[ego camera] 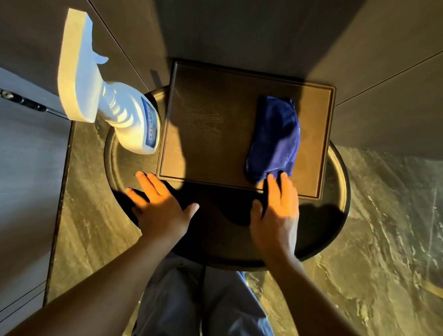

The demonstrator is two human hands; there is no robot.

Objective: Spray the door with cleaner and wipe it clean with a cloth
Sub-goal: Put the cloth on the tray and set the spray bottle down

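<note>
A white spray bottle (112, 94) with a blue label stands on the left rim of a round dark table (335, 180). A bunched blue cloth (276, 138) lies on the right side of a rectangular brown tray (211, 125) set on that table. My left hand (161, 205) lies flat on the table, fingers spread, just below and right of the bottle and holding nothing. My right hand (276, 212) rests flat too, with its fingertips touching the cloth's near end. The door (7, 171), grey with a hinge, is at the left edge.
Dark wood panelled walls (259, 20) rise behind the table. Marbled stone floor (386, 242) spreads to the right and below. My legs in blue trousers (204, 312) stand against the table's near edge.
</note>
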